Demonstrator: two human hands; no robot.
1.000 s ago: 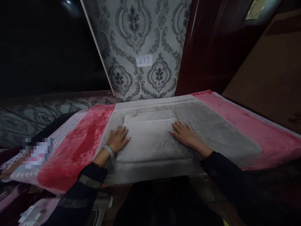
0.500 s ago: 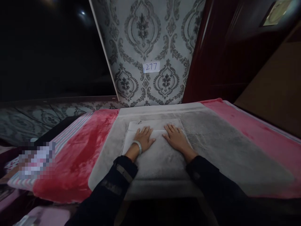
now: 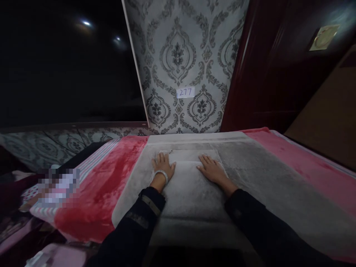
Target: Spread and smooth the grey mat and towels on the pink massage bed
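A folded light-grey cloth [image 3: 191, 189] with a plush look lies flat in the middle, its far edge showing a fold line and a small dark mark. My left hand [image 3: 164, 167], with a bracelet at the wrist, rests on the cloth's far left corner, fingers spread. On the far right part of the cloth lies my right hand [image 3: 213, 169], flat with its fingers stretched out. Both palms face down and grip nothing. Underneath is a larger grey plush mat [image 3: 258, 178], spread over a red and pink blanket [image 3: 91, 196].
Behind the surface stands a patterned wall with a paper label [image 3: 185, 92] reading 277. A large dark screen [image 3: 63, 66] hangs at the left, and a dark red glossy panel [image 3: 267, 74] rises at the right. Pixelated items and a pink object [image 3: 66, 256] are at lower left.
My left hand has slid left across the cloth to its left edge. My right hand keeps about the same spot on the cloth. The view has tilted up and shifted slightly left.
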